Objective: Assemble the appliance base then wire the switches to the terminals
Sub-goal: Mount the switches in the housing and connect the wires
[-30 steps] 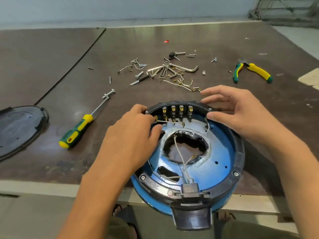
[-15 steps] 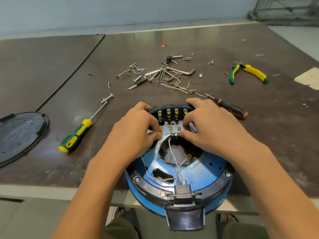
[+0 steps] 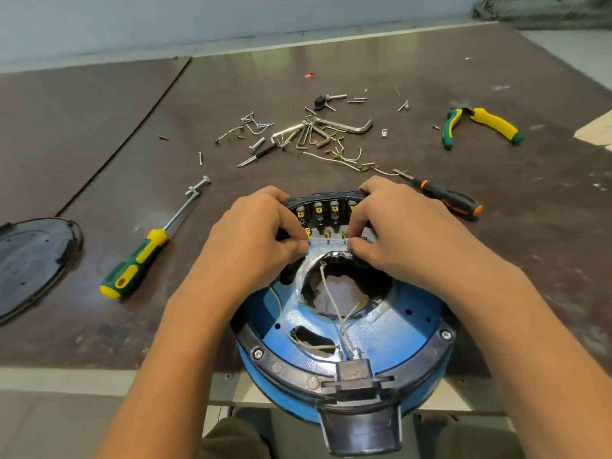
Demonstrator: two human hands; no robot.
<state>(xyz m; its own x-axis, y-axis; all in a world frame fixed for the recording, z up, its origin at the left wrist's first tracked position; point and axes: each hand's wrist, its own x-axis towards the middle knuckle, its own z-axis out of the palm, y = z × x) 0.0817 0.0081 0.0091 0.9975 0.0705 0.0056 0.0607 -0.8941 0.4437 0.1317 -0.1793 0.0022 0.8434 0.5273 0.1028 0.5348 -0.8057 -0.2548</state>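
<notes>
Your left hand [image 3: 251, 240] and right hand [image 3: 400, 233] are both curled narrow over the far edge of the blue appliance base [image 3: 390, 323], fingertips pinched on a thin white wire [image 3: 326, 239] at the row of switches [image 3: 319, 213]. The base overhangs the counter [image 3: 331, 71] near edge. The orange-black screwdriver [image 3: 447, 198] lies just beside your right hand.

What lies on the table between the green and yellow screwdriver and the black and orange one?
In the head view, the blue appliance base sits between the green and yellow screwdriver and black and orange screwdriver, with both hands working at its switch terminals.
</notes>
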